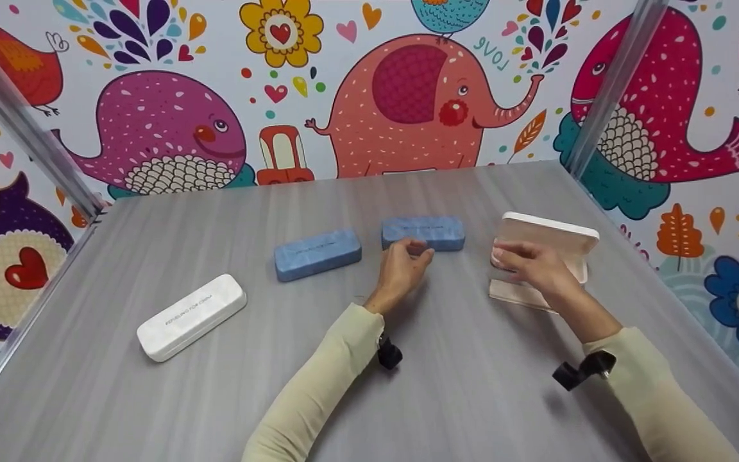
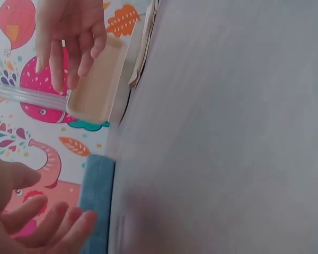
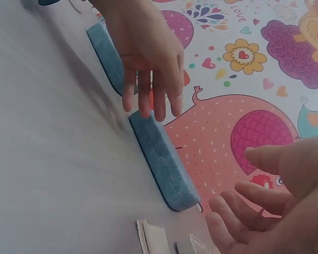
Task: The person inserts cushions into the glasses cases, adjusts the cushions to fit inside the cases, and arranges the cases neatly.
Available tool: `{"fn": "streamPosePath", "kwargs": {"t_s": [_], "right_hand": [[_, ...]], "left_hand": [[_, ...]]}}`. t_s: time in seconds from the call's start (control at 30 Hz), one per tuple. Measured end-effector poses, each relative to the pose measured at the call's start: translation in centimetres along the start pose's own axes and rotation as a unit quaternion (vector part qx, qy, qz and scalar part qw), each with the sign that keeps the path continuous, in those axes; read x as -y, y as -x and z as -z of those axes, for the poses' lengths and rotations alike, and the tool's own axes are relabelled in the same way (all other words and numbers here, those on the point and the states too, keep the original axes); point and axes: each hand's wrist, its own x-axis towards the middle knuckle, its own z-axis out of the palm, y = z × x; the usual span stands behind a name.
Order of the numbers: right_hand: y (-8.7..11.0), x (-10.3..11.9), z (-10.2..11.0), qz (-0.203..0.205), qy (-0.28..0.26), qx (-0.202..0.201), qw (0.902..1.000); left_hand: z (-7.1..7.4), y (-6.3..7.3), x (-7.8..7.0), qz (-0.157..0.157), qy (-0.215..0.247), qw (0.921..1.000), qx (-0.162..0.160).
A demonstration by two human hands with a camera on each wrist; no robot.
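Note:
An open glasses case [image 1: 549, 232], white outside and beige inside, stands at the table's right with its lid raised. My right hand [image 1: 541, 269] hovers at its front left, fingers loosely bent; the right wrist view shows them apart with nothing between them. Just before the case lies a folded beige cloth [image 1: 518, 293], partly covered by that hand. Near the front of a closed blue glasses case [image 1: 433, 232] is my left hand [image 1: 401, 269]. Its fingers are loosely curved and hold nothing in the left wrist view [image 2: 40, 222].
Another closed blue glasses case [image 1: 318, 255] lies left of the first. Farther left, a closed white glasses case [image 1: 193, 317] with printed lettering sits at an angle. Patterned panels and metal posts [image 1: 620, 90] border the grey table [image 1: 459, 385] at the back and sides.

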Motion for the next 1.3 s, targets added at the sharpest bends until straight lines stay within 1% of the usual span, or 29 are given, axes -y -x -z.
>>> {"fn": "streamPosePath", "kwargs": {"t_s": [0.13, 0.23, 0.3, 0.4, 0.47, 0.53, 0.63, 0.73, 0.83, 0.87, 1.0, 1.17, 1.3], "right_hand": [[1.0, -0.6, 0.5, -0.003, 0.036, -0.006, 0.9993], [1.6, -1.1, 1.1, 0.002, 0.049, -0.011, 0.9988], [2.0, -1.4, 1.6, 0.009, 0.047, -0.008, 0.9988], [2.6, -2.0, 2.5, 0.012, 0.037, 0.001, 0.9992], [3.0, -2.4, 3.1, 0.002, 0.038, 0.006, 0.9993], [3.4, -2.8, 3.7, -0.017, 0.042, 0.007, 0.999], [3.9, -3.2, 4.3, -0.038, 0.061, 0.001, 0.9974], [4.4, -3.5, 4.6, -0.042, 0.094, -0.014, 0.9946], [4.8, -3.9, 4.8, -0.043, 0.122, -0.029, 0.9911], [5.0, -4.1, 4.9, -0.044, 0.13, -0.034, 0.9899], [5.3, -4.7, 5.5, -0.042, 0.158, -0.05, 0.9853], [5.4, -5.3, 6.4, -0.055, 0.177, -0.053, 0.9811], [5.4, -5.8, 6.7, -0.074, 0.181, -0.05, 0.9794]], "left_hand": [[-0.9, 0.7, -0.5, 0.021, 0.03, 0.9989, 0.028], [-1.6, 1.3, -1.0, 0.039, 0.058, 0.9964, 0.048], [-2.1, 1.6, -1.4, 0.048, 0.072, 0.9948, 0.054], [-2.8, 2.0, -1.8, 0.057, 0.078, 0.994, 0.051], [-3.4, 2.3, -2.0, 0.064, 0.074, 0.9939, 0.049], [-3.9, 2.5, -2.1, 0.07, 0.067, 0.9941, 0.049], [-4.6, 2.9, -2.4, 0.08, 0.06, 0.9934, 0.056], [-5.2, 3.1, -2.7, 0.076, 0.054, 0.9939, 0.059], [-5.7, 3.1, -3.0, 0.065, 0.04, 0.9957, 0.053], [-5.9, 3.1, -3.2, 0.06, 0.035, 0.9964, 0.049], [-6.7, 2.9, -3.7, 0.062, 0.008, 0.997, 0.046], [-7.6, 2.2, -3.6, 0.077, -0.023, 0.9956, 0.048], [-7.9, 1.8, -3.5, 0.092, -0.021, 0.9941, 0.053]]}}
